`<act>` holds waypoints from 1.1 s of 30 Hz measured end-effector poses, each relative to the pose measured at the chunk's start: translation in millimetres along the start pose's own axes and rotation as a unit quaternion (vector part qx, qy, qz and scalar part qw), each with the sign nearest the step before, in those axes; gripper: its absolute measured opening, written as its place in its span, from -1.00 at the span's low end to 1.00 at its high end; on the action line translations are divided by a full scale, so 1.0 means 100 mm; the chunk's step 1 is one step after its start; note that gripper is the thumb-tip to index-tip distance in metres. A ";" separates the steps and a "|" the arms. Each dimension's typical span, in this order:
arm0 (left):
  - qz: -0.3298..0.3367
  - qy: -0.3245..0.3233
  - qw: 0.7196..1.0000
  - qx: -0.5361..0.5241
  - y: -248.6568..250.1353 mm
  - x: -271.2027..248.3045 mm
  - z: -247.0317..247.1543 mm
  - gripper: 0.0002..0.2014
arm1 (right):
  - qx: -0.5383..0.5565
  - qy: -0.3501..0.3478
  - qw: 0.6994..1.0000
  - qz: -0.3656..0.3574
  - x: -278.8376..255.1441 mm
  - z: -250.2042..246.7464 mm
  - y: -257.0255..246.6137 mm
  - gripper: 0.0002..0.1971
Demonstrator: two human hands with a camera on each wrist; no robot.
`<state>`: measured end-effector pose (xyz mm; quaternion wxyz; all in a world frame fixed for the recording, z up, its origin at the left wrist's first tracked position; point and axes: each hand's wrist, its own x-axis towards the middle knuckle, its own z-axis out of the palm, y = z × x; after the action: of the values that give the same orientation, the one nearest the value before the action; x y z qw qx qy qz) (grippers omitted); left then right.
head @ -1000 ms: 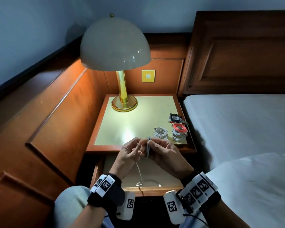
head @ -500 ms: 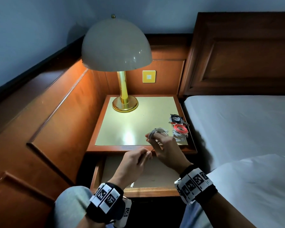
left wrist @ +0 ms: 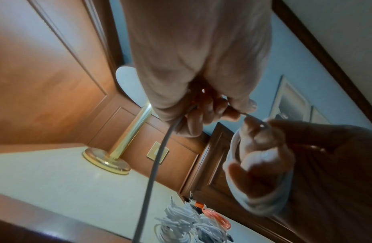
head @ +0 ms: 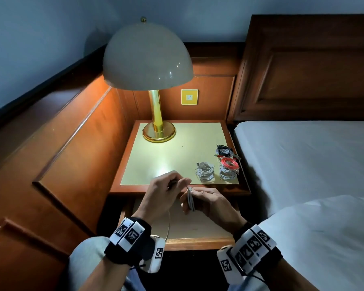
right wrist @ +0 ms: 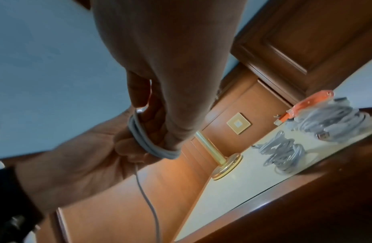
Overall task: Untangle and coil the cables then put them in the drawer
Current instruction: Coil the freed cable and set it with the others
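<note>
Step in hand: the person is winding a thin grey cable into a small coil over the open wooden drawer.
Right hand: its grip is curling round the loops already formed, as the right wrist view shows.
Left hand: thumb and forefinger are pinching the free run and feeding it toward the coil.
Slack: the tail is hanging from the left hand toward the drawer; its end is out of view.
Finished work: white coiled cables, a red coil and a black coil are lying on the yellow-topped bench, none yet in the drawer.
Recommended method: keep loops equal, let the run slide without twisting, hold the bundle firmly.
Risk, as judged: a slackened hold is likely to let the loops spring open.
Bystander item: the brass lamp is standing well apart.
</note>
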<state>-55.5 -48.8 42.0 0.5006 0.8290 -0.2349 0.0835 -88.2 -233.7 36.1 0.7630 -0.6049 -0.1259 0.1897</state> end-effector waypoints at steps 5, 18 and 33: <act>-0.126 -0.008 0.956 -0.265 0.13 0.00 0.08 -0.58 | 0.114 -0.030 0.993 -0.007 -0.02 0.09 -0.10 -0.71; -0.119 -0.035 0.984 -0.124 -0.21 -0.28 0.43 -0.76 | 0.088 0.075 0.987 -0.114 0.14 0.00 -0.24 -0.72; 0.044 -0.028 0.997 0.065 -0.13 -0.24 0.18 -0.87 | -0.425 0.058 0.894 -0.133 0.15 -0.25 -0.03 -0.78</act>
<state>-72.1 -51.6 13.6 0.4347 0.8506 -0.2794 0.0969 -63.7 -249.1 32.8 0.4574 -0.8591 -0.2289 -0.0208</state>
